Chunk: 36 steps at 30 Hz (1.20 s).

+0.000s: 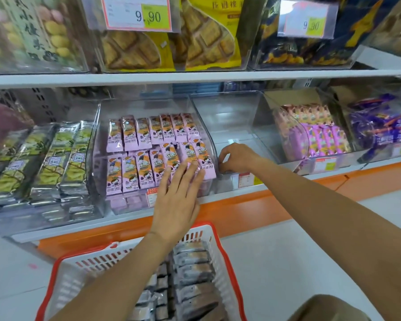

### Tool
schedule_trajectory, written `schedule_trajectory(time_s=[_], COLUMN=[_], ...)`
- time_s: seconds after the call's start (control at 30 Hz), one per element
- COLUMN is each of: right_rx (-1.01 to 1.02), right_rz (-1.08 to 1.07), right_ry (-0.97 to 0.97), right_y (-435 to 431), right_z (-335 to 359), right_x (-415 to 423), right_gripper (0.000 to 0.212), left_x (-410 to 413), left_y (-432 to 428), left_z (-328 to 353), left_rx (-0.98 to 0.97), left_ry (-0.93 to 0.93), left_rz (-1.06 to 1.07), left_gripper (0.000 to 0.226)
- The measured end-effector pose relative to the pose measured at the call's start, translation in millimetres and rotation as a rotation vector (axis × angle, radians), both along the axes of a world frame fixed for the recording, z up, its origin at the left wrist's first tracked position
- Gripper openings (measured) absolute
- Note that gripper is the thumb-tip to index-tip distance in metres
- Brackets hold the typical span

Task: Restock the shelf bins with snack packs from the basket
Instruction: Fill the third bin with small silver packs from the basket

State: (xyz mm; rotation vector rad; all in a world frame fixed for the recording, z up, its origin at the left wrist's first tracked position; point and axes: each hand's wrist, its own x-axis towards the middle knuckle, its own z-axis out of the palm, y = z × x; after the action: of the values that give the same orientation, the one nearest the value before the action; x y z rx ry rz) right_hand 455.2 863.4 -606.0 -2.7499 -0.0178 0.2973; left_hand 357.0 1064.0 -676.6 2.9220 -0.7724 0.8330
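Observation:
A clear shelf bin (97, 140) holds two rows of pink snack packs (134, 133). My left hand (176, 200) lies flat with straight fingers on the packs at the front right of that bin. Beside it on the right stands an empty clear bin (241, 112). My right hand (236, 158) has its fingers curled over the front edge of this empty bin, at its left corner. Below, on the floor, a red and white basket (220, 249) holds several grey-brown snack packs (195, 272).
Green silver-wrapped packs (56, 158) fill the bin at left. Purple and pink packs (320, 137) and blue packs (380, 128) fill bins at right. The upper shelf (195, 76) carries large snack bags behind price tags. An orange base strip (241, 209) runs under the shelf.

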Motion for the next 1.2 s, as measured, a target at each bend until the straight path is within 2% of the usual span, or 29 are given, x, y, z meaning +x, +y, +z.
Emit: schedule_trajectory(time_s=[0.1, 0.17, 0.43, 0.6, 0.7, 0.8, 0.9, 1.13, 1.2], right_rx=[0.009, 0.012, 0.307, 0.473, 0.503, 0.516, 0.479, 0.235, 0.145], right_rz=[0.048, 0.051, -0.099, -0.034, 0.011, 0.047, 0.082, 0.161, 0.187], right_ry=[0.09, 0.062, -0.246, -0.508, -0.564, -0.506, -0.39, -0.1, -0.031], right_y=[1, 0, -12, -5, 9, 26, 42, 75, 82], right_z=[2, 3, 8, 12, 4, -28, -66, -147, -166], right_x=[2, 0, -39, -79, -110, -138, -164, -190, -188], right_gripper=[0.015, 0.015, 0.005, 0.006, 0.002, 0.006, 0.006, 0.018, 0.025], left_x=[0, -1, -9, -22, -41, -59, -74, -79, -74], left_y=[0, 0, 2, 9, 15, 27, 46, 90, 98], left_z=[0, 0, 7, 7, -4, -22, -42, -84, -98], left_rx=[0.003, 0.004, 0.02, -0.019, -0.092, -0.105, -0.064, 0.041, 0.086], left_ry=[0.001, 0.012, 0.079, 0.081, 0.085, 0.088, 0.167, 0.434, 0.512], left_rz=[0.01, 0.013, 0.01, -0.004, -0.017, -0.044, -0.054, 0.024, 0.051], left_gripper=[0.058, 0.059, 0.063, 0.067, 0.062, 0.05, 0.053, 0.055, 0.064])
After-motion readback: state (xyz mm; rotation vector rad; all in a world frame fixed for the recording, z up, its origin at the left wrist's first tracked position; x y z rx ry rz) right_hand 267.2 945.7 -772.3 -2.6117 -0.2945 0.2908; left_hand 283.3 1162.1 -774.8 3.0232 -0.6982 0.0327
